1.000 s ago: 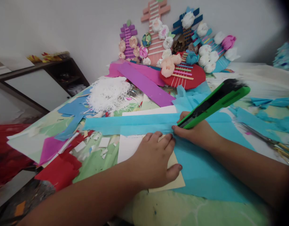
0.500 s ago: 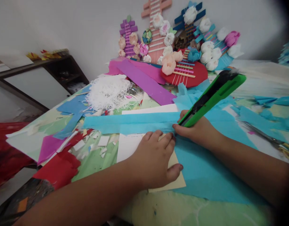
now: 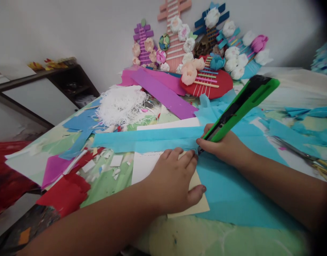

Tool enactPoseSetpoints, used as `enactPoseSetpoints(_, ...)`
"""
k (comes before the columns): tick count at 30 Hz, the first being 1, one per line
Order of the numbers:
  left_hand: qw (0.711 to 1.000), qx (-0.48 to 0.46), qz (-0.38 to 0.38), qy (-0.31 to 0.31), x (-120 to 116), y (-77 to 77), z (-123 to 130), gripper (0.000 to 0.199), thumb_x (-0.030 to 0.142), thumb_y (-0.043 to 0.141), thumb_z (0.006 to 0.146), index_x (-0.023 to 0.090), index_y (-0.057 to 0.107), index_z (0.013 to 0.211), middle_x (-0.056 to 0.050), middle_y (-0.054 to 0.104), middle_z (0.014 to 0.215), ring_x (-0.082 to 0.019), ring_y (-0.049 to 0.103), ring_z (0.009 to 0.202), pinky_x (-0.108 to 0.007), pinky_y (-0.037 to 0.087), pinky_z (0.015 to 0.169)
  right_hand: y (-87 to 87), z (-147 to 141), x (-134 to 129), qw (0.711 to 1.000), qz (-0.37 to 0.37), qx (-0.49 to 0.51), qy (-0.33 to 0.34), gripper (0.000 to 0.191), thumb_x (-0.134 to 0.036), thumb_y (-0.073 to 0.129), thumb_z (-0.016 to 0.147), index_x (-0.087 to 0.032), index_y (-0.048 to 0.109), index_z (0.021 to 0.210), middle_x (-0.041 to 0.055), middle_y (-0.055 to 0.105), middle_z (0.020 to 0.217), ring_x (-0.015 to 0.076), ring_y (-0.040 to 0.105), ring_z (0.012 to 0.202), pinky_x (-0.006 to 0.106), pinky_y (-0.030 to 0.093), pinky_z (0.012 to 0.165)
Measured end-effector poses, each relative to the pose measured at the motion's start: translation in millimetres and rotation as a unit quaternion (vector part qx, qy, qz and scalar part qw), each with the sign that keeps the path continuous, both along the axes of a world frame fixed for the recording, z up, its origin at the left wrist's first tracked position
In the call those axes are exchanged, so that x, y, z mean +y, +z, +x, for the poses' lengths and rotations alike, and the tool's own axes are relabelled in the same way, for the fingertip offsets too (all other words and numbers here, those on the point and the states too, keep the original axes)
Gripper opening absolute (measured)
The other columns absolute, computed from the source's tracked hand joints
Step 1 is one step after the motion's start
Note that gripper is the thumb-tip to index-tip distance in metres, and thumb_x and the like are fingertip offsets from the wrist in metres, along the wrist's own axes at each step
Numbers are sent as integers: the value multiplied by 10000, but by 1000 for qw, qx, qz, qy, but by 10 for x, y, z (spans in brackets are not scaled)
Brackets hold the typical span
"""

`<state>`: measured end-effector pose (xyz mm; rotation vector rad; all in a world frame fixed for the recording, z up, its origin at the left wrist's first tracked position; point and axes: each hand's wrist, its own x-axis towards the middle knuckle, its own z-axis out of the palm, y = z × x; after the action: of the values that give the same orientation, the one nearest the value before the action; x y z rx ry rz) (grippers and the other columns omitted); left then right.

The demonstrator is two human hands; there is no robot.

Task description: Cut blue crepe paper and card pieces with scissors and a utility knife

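A green and black utility knife (image 3: 238,110) slants up from my right hand (image 3: 227,147), whose fingers are closed around its lower end. The knife's tip meets blue crepe paper (image 3: 238,195) just beyond my left fingertips. My left hand (image 3: 176,181) lies flat with fingers spread, pressing on a cream card (image 3: 200,199). Beyond those fingers runs a long blue strip of the crepe paper (image 3: 142,138), crossing a white sheet (image 3: 142,167) underneath. How far the blade is out cannot be made out.
Scissors (image 3: 299,153) lie at the right. White string (image 3: 122,105) is heaped at the back left, near a purple strip (image 3: 165,94). Guitar-shaped crafts with paper flowers, one of them red (image 3: 222,83), lean on the wall. Red paper (image 3: 64,192) and scraps cover the left.
The utility knife's tip has shifted slightly toward me, beside my left fingertips. My left hand stays in place on the card. The whole view has moved a little.
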<state>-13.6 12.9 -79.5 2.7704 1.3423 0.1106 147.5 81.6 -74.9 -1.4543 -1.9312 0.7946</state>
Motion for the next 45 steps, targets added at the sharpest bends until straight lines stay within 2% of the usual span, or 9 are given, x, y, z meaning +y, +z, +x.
enactPoseSetpoints(10,1000,-5,21,-4,-1,-18,6,601,505,345,788,87,431,1211,-123,433,1245,-310,351,1105,-468,264,928,-51,-45,-19,999,16,-48,7,239,-357,526,636,-193,376,549,-50,413,484,89,397,481,235,314,474)
enactPoseSetpoints(19,1000,-6,13,-4,-6,-14,-3,609,509,332,796,95,404,1235,-99,393,1293,-301,331,1134,-460,258,939,-18,0,-19,1000,4,-10,-4,243,-366,528,663,-193,388,564,-47,426,503,93,407,508,234,326,492)
enactPoseSetpoints(26,1000,-25,15,-9,-5,-25,-8,553,492,362,791,115,446,1187,-104,417,1267,-304,350,1122,-471,262,936,-17,1,-17,999,-6,-17,31,249,-381,536,656,-192,401,567,-45,435,498,93,407,500,232,329,482)
enactPoseSetpoints(34,999,-32,32,-16,-6,-13,-14,511,479,406,774,122,476,1134,-119,455,1204,-298,382,1084,-476,294,909,-32,-29,-29,999,-11,-50,14,280,-409,531,636,-189,388,541,-45,406,478,89,380,477,237,311,465)
enactPoseSetpoints(40,999,-29,31,-17,5,-19,-4,518,484,396,777,124,473,1142,-115,443,1224,-304,365,1096,-474,286,914,-46,-23,-30,999,-11,-34,11,306,-456,539,628,-182,421,555,-33,443,502,95,399,499,242,329,490)
enactPoseSetpoints(45,999,-19,26,-19,-1,-19,-8,534,484,377,790,125,446,1180,-114,414,1262,-302,350,1120,-475,279,922,-2,1,-38,1000,-11,7,15,265,-403,517,667,-185,413,560,-34,452,509,93,414,513,228,341,496)
